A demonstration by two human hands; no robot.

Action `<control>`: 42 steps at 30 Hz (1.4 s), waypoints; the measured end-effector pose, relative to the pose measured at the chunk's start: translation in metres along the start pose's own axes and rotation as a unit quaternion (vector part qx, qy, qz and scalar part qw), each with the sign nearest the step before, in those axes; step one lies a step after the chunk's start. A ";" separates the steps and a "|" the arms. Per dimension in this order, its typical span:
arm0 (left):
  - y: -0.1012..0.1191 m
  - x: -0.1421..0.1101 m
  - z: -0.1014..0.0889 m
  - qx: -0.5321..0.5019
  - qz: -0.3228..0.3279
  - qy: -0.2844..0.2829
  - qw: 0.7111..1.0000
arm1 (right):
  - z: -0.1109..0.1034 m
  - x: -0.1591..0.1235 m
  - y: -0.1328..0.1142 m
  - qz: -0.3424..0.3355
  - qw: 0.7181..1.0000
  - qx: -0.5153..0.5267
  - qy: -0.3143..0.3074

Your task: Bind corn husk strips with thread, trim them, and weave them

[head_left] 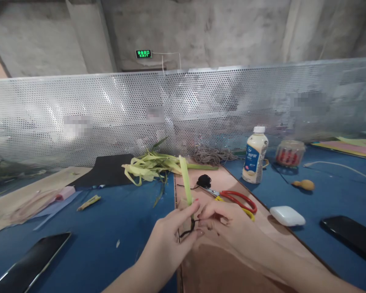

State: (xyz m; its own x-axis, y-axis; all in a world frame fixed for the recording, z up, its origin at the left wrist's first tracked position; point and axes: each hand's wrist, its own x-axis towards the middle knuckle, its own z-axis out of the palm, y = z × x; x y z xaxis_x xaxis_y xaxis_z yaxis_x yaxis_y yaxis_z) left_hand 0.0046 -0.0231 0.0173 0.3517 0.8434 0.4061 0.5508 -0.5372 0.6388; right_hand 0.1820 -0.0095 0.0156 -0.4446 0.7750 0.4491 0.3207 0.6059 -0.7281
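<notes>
Winding, likely: lower centre, your left hand (166, 234) pinches pale-green leaf strip (186, 179), right hand (233, 224) black thread (186, 233); next turn needs tension.

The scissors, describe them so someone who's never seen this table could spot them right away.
Down the middle of the blue table runs a pale pink strip. The scissors lie on it, just beyond the right hand, with their blades toward a small black bundle. One handle is red, the other yellow, unlike the plain white case to their right.
</notes>
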 end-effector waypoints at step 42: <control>-0.013 0.006 0.007 -0.233 -0.187 -0.138 0.944 | 0.000 0.001 0.009 0.114 0.979 -0.149 -0.082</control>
State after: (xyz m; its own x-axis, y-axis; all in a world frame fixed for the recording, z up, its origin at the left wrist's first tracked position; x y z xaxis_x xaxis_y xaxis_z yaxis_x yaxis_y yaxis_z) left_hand 0.0051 -0.0107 0.0066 0.4174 0.9074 -0.0500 0.3062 -0.0886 0.9479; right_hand 0.1840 -0.0030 0.0093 -0.4531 0.8718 0.1862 0.6461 0.4650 -0.6052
